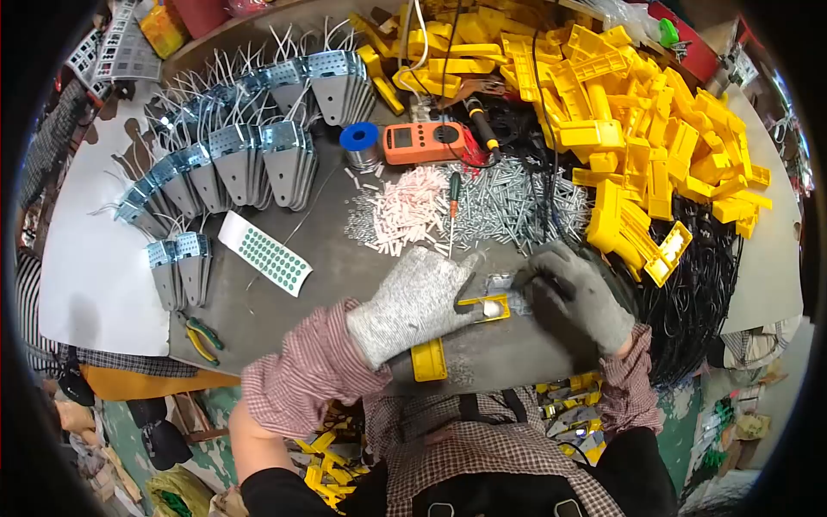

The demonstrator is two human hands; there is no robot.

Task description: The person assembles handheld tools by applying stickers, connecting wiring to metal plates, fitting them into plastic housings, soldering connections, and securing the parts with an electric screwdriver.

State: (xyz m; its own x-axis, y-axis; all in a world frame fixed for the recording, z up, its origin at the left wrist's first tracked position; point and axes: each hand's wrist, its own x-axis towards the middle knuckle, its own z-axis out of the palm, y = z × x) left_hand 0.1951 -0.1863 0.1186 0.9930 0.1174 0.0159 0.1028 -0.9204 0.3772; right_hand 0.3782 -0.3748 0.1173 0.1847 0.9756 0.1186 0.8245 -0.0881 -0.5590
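My left hand, in a light grey knit glove, is closed on a small yellow plastic housing with a white piece inside it. The housing is held low over the table, its other end hidden by the hand. Below that hand another yellow plastic part lies flat. To the right is my right hand, in a grey glove with dark fingertips. Its fingers curl inward, and whatever they pinch is hidden. Small clear or silvery pieces lie between the two hands.
Pink sleeves, screws and a screwdriver lie ahead. Behind are an orange multimeter and solder spool. Yellow housings and black cables crowd the right. Leftward are grey-blue wired assemblies, stickers and pliers.
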